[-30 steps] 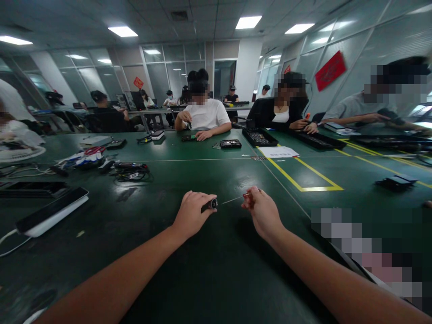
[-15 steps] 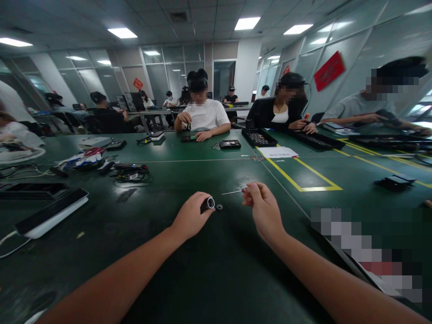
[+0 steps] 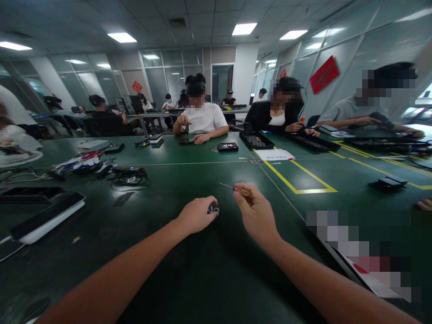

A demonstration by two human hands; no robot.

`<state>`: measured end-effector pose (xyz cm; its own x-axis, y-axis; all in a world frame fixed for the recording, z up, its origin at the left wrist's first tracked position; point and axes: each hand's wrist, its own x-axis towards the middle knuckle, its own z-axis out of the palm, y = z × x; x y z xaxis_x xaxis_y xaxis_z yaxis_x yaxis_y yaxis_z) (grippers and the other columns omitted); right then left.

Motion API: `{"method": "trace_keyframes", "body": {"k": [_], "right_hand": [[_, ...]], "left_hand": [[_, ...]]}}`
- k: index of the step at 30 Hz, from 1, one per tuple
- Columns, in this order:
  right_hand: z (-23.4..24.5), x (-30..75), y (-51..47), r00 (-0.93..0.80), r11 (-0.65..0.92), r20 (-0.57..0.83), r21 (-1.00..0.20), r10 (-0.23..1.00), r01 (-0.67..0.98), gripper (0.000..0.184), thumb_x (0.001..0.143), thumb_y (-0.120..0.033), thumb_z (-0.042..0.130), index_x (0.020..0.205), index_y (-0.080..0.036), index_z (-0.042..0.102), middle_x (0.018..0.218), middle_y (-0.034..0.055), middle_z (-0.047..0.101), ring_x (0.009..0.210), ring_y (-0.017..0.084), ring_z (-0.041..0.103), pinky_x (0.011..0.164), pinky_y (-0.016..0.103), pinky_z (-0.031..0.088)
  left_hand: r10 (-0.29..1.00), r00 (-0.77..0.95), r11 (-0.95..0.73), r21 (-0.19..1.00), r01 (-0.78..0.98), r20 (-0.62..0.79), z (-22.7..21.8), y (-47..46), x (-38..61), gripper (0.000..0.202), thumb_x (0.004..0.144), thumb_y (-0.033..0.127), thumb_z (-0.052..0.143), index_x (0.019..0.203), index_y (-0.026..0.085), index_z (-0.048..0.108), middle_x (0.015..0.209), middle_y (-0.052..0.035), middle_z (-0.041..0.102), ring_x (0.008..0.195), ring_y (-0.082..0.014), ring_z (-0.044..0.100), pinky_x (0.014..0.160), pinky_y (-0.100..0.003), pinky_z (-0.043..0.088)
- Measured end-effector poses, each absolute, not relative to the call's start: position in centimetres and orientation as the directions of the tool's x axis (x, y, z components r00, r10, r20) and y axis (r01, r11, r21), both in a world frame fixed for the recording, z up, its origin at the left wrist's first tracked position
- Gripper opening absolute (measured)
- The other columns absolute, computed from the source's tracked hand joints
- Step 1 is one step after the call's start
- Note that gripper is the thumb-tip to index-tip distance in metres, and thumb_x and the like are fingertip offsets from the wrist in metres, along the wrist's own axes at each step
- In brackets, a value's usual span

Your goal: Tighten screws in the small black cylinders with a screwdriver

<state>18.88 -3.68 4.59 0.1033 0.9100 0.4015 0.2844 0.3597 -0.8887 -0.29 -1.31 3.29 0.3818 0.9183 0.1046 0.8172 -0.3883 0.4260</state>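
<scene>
My left hand point(image 3: 197, 215) is curled round a short dark tube point(image 3: 210, 209) with a silvery rim at its end, most of it hidden by the fingers. A small round metal piece point(image 3: 216, 210) is at the fingertips; whether they touch it I cannot tell. To the right, my right hand point(image 3: 255, 208) grips a small screwdriver point(image 3: 243, 191) by its see-through reddish handle. Its thin shaft points left, above the green table point(image 3: 189, 279) and apart from the tube.
Tangled black cables point(image 3: 130, 176) lie left of centre, behind a long black-and-white device point(image 3: 50, 218). A white paper point(image 3: 275, 155) and a black parts tray point(image 3: 256, 140) are farther back. A co-worker in a white shirt point(image 3: 207, 118) sits opposite; others sit to the right.
My right hand has shifted slightly left and turned the screwdriver, showing more of its handle. The left fingers have moved forward over the tube's end, close to the small round piece.
</scene>
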Motion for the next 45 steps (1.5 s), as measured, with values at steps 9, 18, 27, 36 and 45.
{"method": "trace_keyframes", "body": {"k": [9, 18, 27, 36, 45], "right_hand": [[4.6, 17.9, -4.9, -0.046, 0.299, 0.298, -0.915, 0.953, 0.273, 0.030, 0.094, -0.031, 0.053, 0.121, -0.026, 0.063, 0.096, 0.0039, 0.073, 0.089, 0.022, 0.071, 0.078, 0.037, 0.053], [2.2, 17.8, -3.8, -0.040, 0.225, 0.224, -0.925, 0.974, 0.306, 0.027, 0.092, -0.033, 0.055, 0.116, -0.025, 0.064, 0.090, 0.0032, 0.072, 0.083, 0.024, 0.068, 0.076, 0.040, 0.051], [2.1, 18.4, -3.5, -0.053, 0.182, 0.174, -0.931, 0.983, 0.318, 0.027, 0.094, -0.036, 0.054, 0.117, -0.025, 0.063, 0.091, 0.0030, 0.069, 0.081, 0.021, 0.065, 0.072, 0.037, 0.050], [1.9, 18.6, -3.1, -0.074, 0.184, 0.169, -0.928, 0.983, 0.325, 0.025, 0.094, -0.032, 0.054, 0.116, -0.024, 0.062, 0.091, 0.0024, 0.067, 0.080, 0.019, 0.063, 0.073, 0.034, 0.049], [2.0, 18.6, -3.0, -0.087, 0.162, 0.142, -0.936, 0.986, 0.314, 0.025, 0.094, -0.033, 0.055, 0.116, -0.024, 0.063, 0.096, 0.0037, 0.069, 0.088, 0.020, 0.066, 0.077, 0.035, 0.050]], "left_hand": [[0.910, 0.415, -0.388, 0.316, 0.866, -0.020, 3.2, -0.2, 0.5, 0.017, 0.086, 0.038, 0.066, 0.094, 0.023, 0.067, 0.087, -0.0056, 0.070, 0.078, -0.0249, 0.067, 0.062, -0.031, 0.047], [0.928, 0.372, -0.358, 0.348, 0.866, 0.028, 3.6, -0.8, -2.1, 0.015, 0.083, 0.028, 0.059, 0.095, 0.026, 0.069, 0.090, -0.0028, 0.072, 0.082, -0.0253, 0.067, 0.065, -0.032, 0.045], [0.925, 0.379, -0.307, 0.536, 0.786, -0.026, 3.9, -0.9, -4.9, 0.027, 0.086, 0.039, 0.057, 0.099, 0.024, 0.075, 0.104, -0.0062, 0.074, 0.095, -0.0259, 0.067, 0.083, -0.035, 0.049], [0.983, 0.104, 0.060, 0.802, 0.594, -0.151, 6.0, -2.3, -10.7, 0.051, 0.078, 0.060, 0.066, 0.103, 0.016, 0.072, 0.078, -0.0049, 0.064, 0.065, -0.0189, 0.055, 0.061, -0.029, 0.040], [0.907, -0.377, 0.218, 0.975, 0.040, -0.187, 8.5, -4.8, -16.0, 0.018, 0.092, 0.028, 0.054, 0.081, 0.016, 0.062, 0.072, -0.0015, 0.058, 0.059, -0.0141, 0.051, 0.052, -0.022, 0.044]]}}
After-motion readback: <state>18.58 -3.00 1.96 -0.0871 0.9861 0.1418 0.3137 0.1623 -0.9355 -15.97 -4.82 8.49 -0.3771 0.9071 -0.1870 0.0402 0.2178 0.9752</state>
